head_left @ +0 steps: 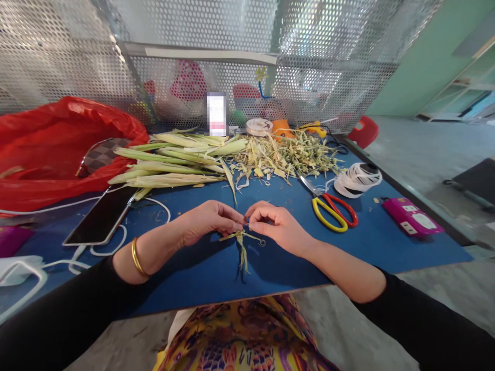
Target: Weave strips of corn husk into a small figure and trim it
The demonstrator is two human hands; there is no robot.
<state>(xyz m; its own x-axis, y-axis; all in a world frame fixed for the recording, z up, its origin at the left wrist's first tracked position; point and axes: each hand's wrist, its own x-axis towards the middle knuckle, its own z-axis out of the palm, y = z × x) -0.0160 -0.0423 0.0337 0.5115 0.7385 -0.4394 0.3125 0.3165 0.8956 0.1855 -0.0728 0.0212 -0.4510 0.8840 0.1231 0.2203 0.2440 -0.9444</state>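
Note:
A small figure of knotted corn husk hangs between my hands, above the front of the blue table. Thin strips stick out to both sides of it, and a frayed tail points down. The right-hand strip ends in a small curl. My left hand pinches the top of the figure between thumb and fingertips. Close beside it, my right hand has its thumb and fingers pressed together at the same spot. What lies between the right fingertips is too small to make out; it may be thread.
Behind my hands lie long corn husks and a heap of small husk pieces. Scissors, a thread spool and a magenta packet are on the right. A phone, white cables and a red plastic bag occupy the left.

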